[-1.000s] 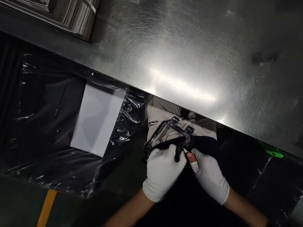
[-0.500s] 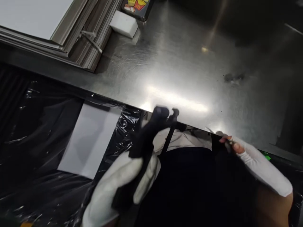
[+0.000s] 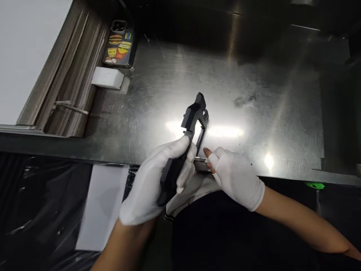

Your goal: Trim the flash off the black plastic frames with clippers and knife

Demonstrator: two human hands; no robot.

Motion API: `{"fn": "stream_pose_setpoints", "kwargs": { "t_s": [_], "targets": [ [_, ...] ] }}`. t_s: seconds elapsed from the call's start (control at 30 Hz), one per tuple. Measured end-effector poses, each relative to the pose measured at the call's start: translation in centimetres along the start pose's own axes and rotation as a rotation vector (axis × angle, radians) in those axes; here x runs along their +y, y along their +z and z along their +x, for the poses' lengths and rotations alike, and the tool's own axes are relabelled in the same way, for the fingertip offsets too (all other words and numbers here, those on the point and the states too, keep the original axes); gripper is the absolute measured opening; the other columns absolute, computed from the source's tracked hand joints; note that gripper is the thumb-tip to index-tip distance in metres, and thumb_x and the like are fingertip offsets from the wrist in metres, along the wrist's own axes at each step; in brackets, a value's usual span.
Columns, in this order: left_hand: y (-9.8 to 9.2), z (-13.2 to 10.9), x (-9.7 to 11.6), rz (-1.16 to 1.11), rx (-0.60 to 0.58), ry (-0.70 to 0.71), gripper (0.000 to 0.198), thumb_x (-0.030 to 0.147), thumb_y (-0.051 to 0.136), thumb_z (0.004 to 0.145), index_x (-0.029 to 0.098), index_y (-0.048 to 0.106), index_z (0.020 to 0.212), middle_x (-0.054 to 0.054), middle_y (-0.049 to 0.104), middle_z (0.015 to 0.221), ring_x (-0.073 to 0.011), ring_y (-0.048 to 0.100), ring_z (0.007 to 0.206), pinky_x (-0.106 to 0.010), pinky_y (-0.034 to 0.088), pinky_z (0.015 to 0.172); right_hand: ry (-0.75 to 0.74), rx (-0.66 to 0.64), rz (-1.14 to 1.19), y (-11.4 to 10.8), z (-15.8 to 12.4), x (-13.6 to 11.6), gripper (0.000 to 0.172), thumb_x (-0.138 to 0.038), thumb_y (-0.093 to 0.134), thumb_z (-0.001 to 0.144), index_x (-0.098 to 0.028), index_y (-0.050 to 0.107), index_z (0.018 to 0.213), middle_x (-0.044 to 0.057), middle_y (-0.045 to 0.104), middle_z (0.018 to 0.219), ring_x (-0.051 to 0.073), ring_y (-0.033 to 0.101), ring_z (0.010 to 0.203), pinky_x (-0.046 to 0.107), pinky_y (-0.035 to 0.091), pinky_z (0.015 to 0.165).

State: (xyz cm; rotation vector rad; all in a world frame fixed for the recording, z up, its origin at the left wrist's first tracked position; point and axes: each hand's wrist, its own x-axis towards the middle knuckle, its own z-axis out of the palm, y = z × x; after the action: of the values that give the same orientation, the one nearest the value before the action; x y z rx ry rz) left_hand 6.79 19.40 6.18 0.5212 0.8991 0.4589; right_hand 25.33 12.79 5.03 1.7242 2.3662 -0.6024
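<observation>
My left hand [image 3: 153, 188], in a white glove, is closed around a black plastic frame part [image 3: 191, 120] and holds it edge-on over the front edge of the steel table [image 3: 254, 124]. My right hand [image 3: 237, 177], in a white glove with cut fingertips, is closed on a small metal blade [image 3: 200, 161] whose tip meets the frame's lower edge beside my left fingers. Both hands are just in front of my body.
A tied stack of grey card sheets [image 3: 64, 86] lies at the table's left. Beside it are a small white block [image 3: 107, 77] and a phone in a burger-print case [image 3: 120, 47]. Below the table's edge, black plastic film holds a white sheet [image 3: 101, 207]. A green piece [image 3: 314, 185] sits at the right.
The view has tilted up onto the table. My left hand lifted the frame from my lap to over the table's edge, and my right hand came back in to meet it.
</observation>
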Motion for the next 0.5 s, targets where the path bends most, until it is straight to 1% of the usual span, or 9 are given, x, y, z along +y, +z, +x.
{"fn": "stream_pose_setpoints", "kwargs": {
  "t_s": [0.07,0.2,0.27,0.33,0.4,0.47,0.5],
  "targets": [
    [0.2,-0.1,0.2,0.015,0.015,-0.008,0.045,0.055,0.059,0.102,0.016,0.059,0.079,-0.002,0.046,0.047,-0.0116,0.042,0.044,-0.024,0.04,0.053,-0.001,-0.023,0.025,-0.1,0.3,0.2,0.008,-0.007,0.065,0.12,-0.002,0.069,0.123,0.003,0.047,0.088,0.018,0.043,0.061,0.033,0.035,0.053],
    [0.7,0.2,0.5,-0.011,0.019,-0.016,0.049,0.056,0.06,0.1,0.015,0.058,0.074,-0.002,0.039,0.043,-0.0111,0.038,0.04,-0.022,0.032,0.045,0.044,-0.03,0.0,-0.8,1.0,1.5,0.027,-0.013,0.07,0.119,-0.002,0.065,0.142,0.004,0.051,0.094,0.017,0.042,0.058,0.032,0.036,0.05],
    [0.8,0.4,0.5,-0.006,0.01,-0.014,0.05,0.056,0.059,0.1,0.014,0.055,0.073,-0.002,0.037,0.042,-0.0112,0.037,0.039,-0.022,0.03,0.043,0.068,-0.012,-0.016,-1.0,1.3,1.8,0.03,-0.018,0.069,0.12,-0.003,0.063,0.146,0.004,0.051,0.095,0.017,0.042,0.057,0.032,0.037,0.048],
    [0.8,0.4,0.6,0.009,-0.007,-0.013,0.049,0.056,0.058,0.1,0.015,0.055,0.073,-0.002,0.036,0.042,-0.012,0.037,0.038,-0.022,0.03,0.041,0.084,-0.044,-0.005,-1.2,1.5,1.8,0.028,-0.018,0.067,0.122,-0.004,0.063,0.146,0.004,0.051,0.095,0.017,0.043,0.057,0.032,0.039,0.048],
    [0.9,0.4,0.6,0.015,-0.013,-0.013,0.049,0.056,0.057,0.101,0.015,0.056,0.073,-0.002,0.038,0.043,-0.0126,0.037,0.037,-0.023,0.031,0.04,0.075,-0.139,0.022,-1.5,1.7,1.5,0.022,-0.015,0.07,0.12,-0.005,0.065,0.139,0.003,0.051,0.095,0.016,0.043,0.057,0.03,0.041,0.047],
    [0.9,0.3,0.6,0.018,0.001,-0.018,0.049,0.055,0.058,0.101,0.015,0.056,0.072,-0.003,0.039,0.043,-0.0124,0.037,0.037,-0.023,0.032,0.041,0.051,-0.219,0.028,-1.8,1.8,1.0,0.013,-0.012,0.072,0.118,-0.007,0.067,0.128,0.004,0.052,0.097,0.016,0.047,0.06,0.029,0.044,0.048],
    [1.0,0.3,0.5,0.016,0.01,-0.016,0.049,0.054,0.06,0.1,0.014,0.056,0.072,-0.003,0.039,0.044,-0.0123,0.037,0.037,-0.024,0.032,0.041,0.041,-0.251,0.006,-1.9,1.8,0.9,0.011,-0.012,0.072,0.118,-0.007,0.067,0.126,0.006,0.053,0.098,0.018,0.049,0.063,0.029,0.045,0.05]
  ]
}}
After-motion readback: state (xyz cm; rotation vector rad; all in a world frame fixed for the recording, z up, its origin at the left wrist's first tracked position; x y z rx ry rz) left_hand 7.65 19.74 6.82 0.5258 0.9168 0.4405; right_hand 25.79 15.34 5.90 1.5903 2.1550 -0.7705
